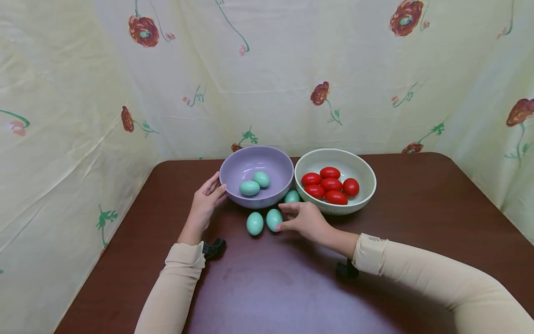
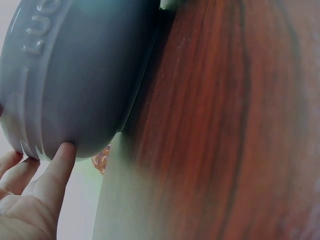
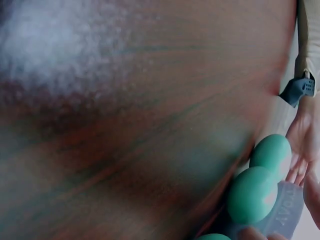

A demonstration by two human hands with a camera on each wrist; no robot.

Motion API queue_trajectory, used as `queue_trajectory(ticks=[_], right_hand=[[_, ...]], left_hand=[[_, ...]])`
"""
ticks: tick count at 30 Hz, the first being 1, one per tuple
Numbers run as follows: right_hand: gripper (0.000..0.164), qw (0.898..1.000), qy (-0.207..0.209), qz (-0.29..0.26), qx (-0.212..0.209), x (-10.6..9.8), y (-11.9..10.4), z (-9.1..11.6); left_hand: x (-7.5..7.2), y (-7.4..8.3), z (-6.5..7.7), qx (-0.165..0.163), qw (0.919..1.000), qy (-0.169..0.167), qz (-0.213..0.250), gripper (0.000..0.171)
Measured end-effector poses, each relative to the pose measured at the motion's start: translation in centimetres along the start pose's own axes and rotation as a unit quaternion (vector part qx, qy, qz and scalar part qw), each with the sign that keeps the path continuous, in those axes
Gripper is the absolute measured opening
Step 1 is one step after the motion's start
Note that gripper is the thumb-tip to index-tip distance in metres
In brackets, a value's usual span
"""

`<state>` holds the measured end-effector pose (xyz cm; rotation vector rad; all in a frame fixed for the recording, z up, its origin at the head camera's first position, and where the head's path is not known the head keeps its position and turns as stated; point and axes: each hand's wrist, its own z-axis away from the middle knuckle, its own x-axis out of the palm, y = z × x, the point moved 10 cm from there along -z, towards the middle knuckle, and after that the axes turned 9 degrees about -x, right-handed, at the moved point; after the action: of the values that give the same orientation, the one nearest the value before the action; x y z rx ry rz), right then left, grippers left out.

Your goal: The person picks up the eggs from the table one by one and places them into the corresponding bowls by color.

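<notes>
A purple bowl point(image 1: 283, 162) holds two mint-green eggs, one of them an egg point(image 1: 249, 188) lying on its side. My left hand point(image 1: 204, 204) touches the bowl's left side with extended fingers; its fingertips meet the outer wall point(image 2: 95, 100) in the left wrist view. In front of the bowl lie a green egg point(image 1: 255, 223) and, just to its right, another green egg point(image 1: 274, 220). My right hand point(image 1: 308, 222) is at that second egg, thumb overlapping its lower right edge and fingers extended above. Behind those fingers, a third loose green egg point(image 1: 292, 196) is partly hidden.
To the right of the purple bowl, nearly against it, a pale green-white bowl point(image 1: 367, 185) holds several red eggs point(image 1: 331, 184). Both stand near the back of a dark brown table point(image 1: 258, 287). A flowered cloth point(image 1: 267, 83) hangs behind it and along the sides.
</notes>
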<state>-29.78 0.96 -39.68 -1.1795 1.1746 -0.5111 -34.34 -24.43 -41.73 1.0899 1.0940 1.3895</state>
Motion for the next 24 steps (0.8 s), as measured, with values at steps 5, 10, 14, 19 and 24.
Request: queue_trajectory(ticks=[5,10,14,19,24], right_hand=[[0.059,1.000,-0.004,0.022,0.004,0.3,0.2,-0.3],[0.059,1.000,0.001,0.030,0.009,0.6,0.4,-0.9],[0.059,0.999,0.007,0.052,-0.002,0.8,0.1,-1.2],[0.058,0.997,0.006,0.079,-0.010,1.1,-0.2,-1.2],[0.056,0.995,0.006,0.097,-0.011,1.5,0.1,-1.4]], left_hand=[[0.2,0.1,-0.1,-0.002,1.0000,0.000,-0.003,0.061],[0.1,0.2,-0.1,-0.001,1.0000,0.000,-0.003,0.061],[0.0,0.4,0.1,0.003,1.0000,-0.002,-0.001,0.062],[0.0,0.3,0.1,0.000,1.0000,-0.003,-0.002,0.062],[0.1,0.2,0.1,0.000,1.0000,-0.004,0.000,0.060]])
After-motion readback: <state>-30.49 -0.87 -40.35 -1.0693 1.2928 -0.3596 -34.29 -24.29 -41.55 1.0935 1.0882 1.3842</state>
